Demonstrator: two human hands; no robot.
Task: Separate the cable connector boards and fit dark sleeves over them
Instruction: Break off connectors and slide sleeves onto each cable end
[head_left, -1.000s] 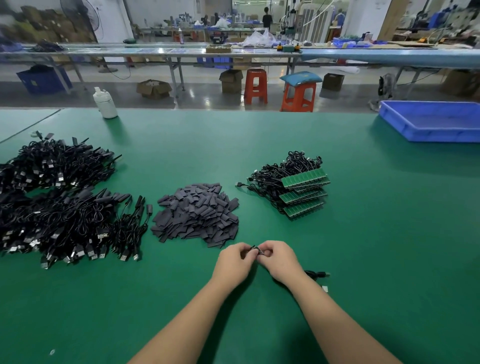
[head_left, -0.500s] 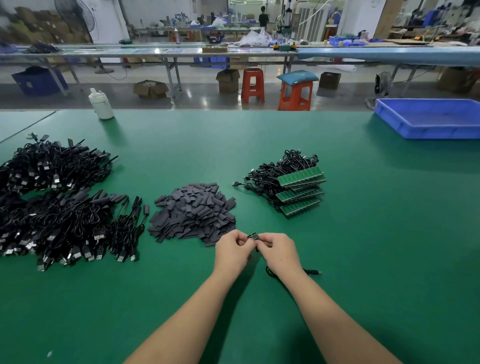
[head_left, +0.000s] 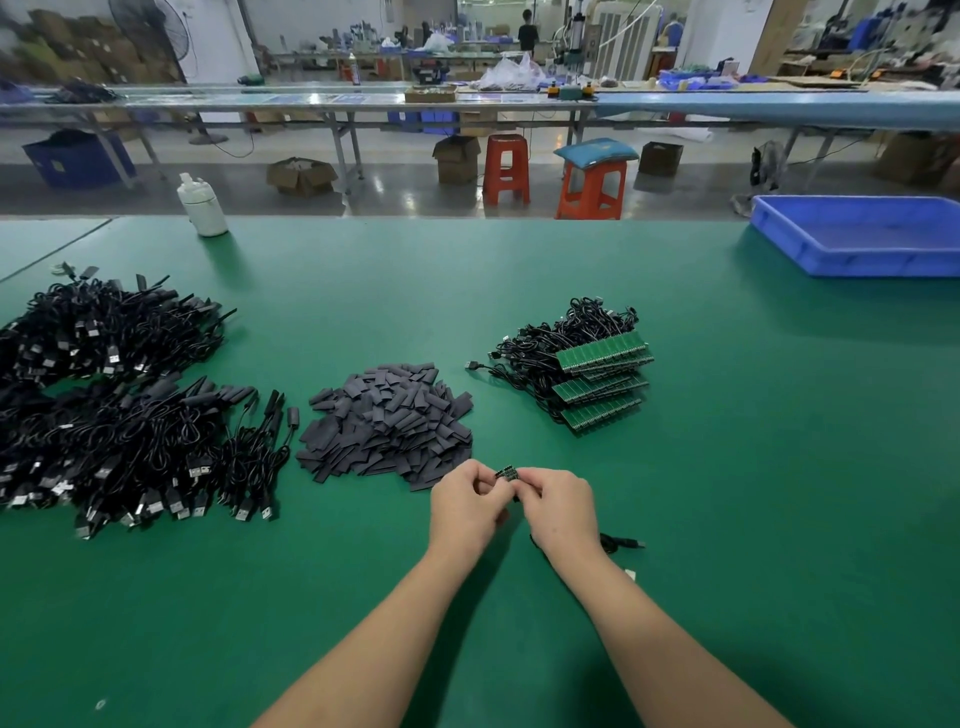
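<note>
On the green workbench (head_left: 727, 467) both the left hand (head_left: 467, 506) and the right hand (head_left: 558, 506) pinch one small connector board (head_left: 506, 473) just beside the dark sleeves (head_left: 387, 415), while stacked unseparated boards (head_left: 602, 384) remain, so much work seems left.

small green connector board (head_left: 506, 472) pinched between hands (head_left: 511, 506)

Both hands meet over the green counter (head_left: 727, 467), left hand (head_left: 467, 506) and right hand (head_left: 561, 509) pinching a tiny connector board (head_left: 506, 473) between them. Sleeve pile (head_left: 387, 421) sits just beyond, stacked boards with cables (head_left: 597, 374) far right, cable heaps (head_left: 114, 405) left.
</note>
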